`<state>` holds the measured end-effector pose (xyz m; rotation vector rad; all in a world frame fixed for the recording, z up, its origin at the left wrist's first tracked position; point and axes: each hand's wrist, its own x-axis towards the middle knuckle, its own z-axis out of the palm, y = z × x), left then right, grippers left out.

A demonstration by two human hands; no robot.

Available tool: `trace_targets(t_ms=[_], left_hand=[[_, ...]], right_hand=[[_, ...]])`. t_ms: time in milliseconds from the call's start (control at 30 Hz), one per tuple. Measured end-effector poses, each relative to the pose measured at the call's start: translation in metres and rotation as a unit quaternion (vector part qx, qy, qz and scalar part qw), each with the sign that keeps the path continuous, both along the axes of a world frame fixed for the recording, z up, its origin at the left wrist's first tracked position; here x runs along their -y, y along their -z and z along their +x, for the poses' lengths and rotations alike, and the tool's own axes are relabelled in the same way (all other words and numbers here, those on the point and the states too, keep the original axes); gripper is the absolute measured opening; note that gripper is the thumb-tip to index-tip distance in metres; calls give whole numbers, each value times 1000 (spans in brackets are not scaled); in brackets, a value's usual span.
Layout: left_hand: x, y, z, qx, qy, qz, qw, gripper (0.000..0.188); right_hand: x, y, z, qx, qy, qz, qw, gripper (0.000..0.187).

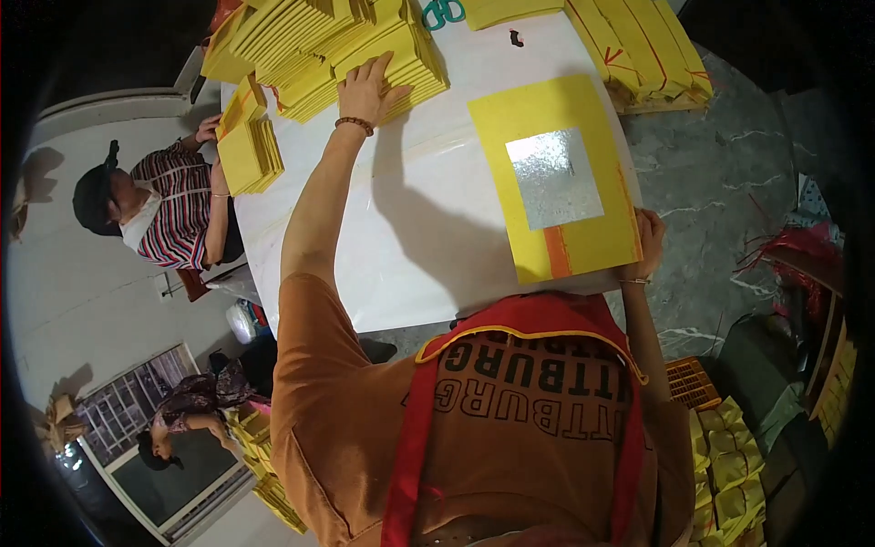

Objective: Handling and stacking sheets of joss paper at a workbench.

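Note:
My left hand [365, 91] reaches to the far side of the white table and lies with spread fingers on a fanned stack of folded yellow paper [415, 68]. A beaded bracelet circles that wrist. By the table's right edge, my right hand [649, 244] grips the near right corner of a large yellow paper sheet [497, 137]; its thumb is hidden. On the sheet lie a shiny silver square [554, 178] and an orange strip [557, 253], which runs from the square to the near edge.
Green-handled scissors [444, 14] and a small dark object [517, 38] lie at the table's far side. Bundled yellow paper [638, 55] stands far right. A person in a striped shirt [182, 201] handles a small yellow stack [248, 155] at left; another person [196, 415] bends over yellow bundles.

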<state>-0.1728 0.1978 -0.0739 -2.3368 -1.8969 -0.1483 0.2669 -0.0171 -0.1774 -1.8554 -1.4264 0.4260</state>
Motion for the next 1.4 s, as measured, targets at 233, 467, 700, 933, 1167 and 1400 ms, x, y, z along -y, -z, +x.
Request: trace_targets(t_ms=[233, 467, 700, 933, 1167, 1400], left_hand=[[-3, 1, -3, -2, 14, 8, 1000, 66], [-3, 8, -7, -19, 15, 12, 1000, 53], [-4, 10, -6, -2, 42, 31, 999, 51], [1, 4, 7, -22, 68, 71, 995, 62], [0, 3, 7, -108, 76, 74, 989, 63], [3, 2, 22, -123, 95, 78, 985, 69]], right_hand=[[-1, -6, -3, -23, 12, -5, 1000, 30], [0, -4, -2, -23, 13, -3, 1000, 30], [-1, -3, -3, -17, 18, -3, 1000, 30], [0, 1, -1, -37, 23, 3, 999, 30], [0, 1, -1, -35, 18, 11, 999, 28], [-2, -5, -4, -15, 24, 1, 1000, 25]])
